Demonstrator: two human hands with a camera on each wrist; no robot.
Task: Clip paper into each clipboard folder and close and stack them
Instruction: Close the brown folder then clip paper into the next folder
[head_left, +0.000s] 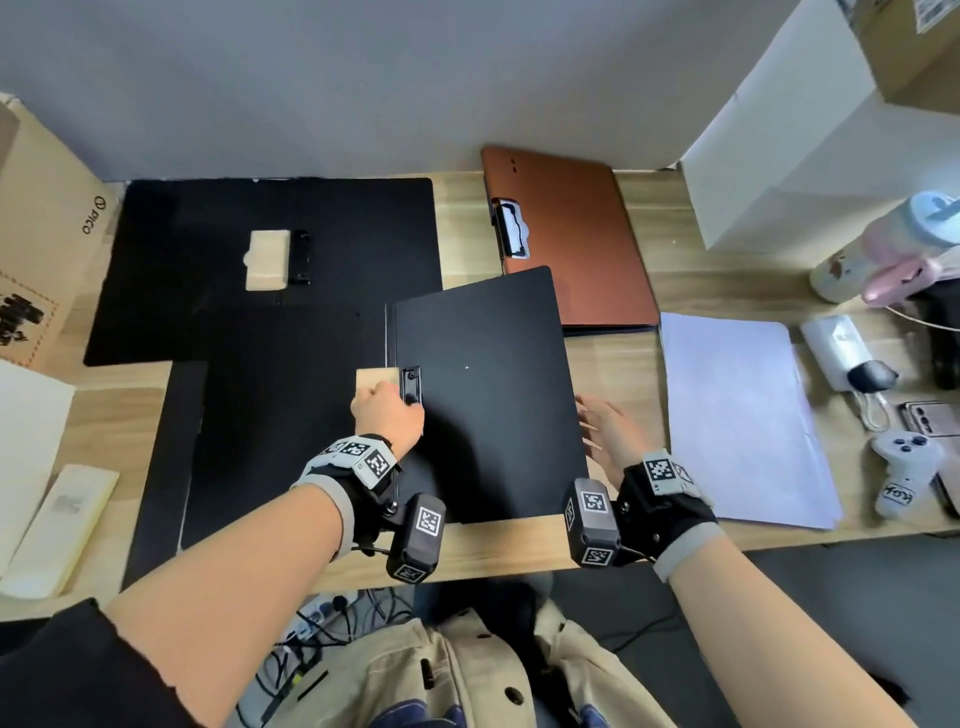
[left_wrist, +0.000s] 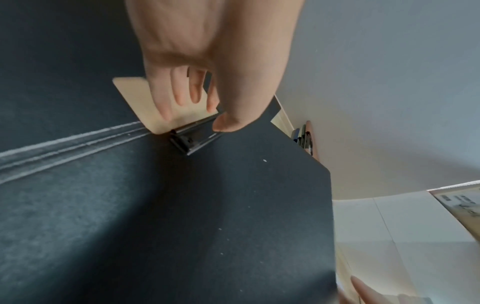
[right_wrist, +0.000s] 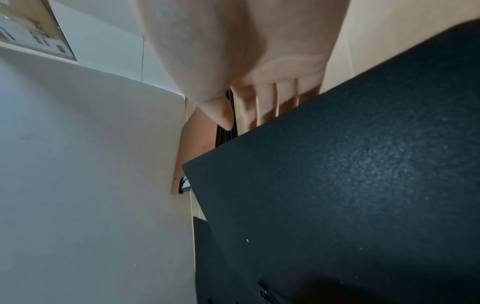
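clipboard folders: 3 total
black, lying open: 2, the near black folder (head_left: 488, 395) and the far black folder (head_left: 218, 260)
brown, closed: 1, the brown folder (head_left: 571, 234)
metal clips in view: 3, one per folder
paper stacks: 1, the paper stack (head_left: 743, 415), sheet count not readable
hands: 2, the left hand (head_left: 387, 415) and the right hand (head_left: 608, 431)
cardboard boxes: 2, the left box (head_left: 41, 234) and the top-right box (head_left: 914, 47)
game controllers: 1, the controller (head_left: 904, 473)

black folder (head_left: 488, 364), brown folder (head_left: 571, 234), lilac paper (head_left: 737, 415)
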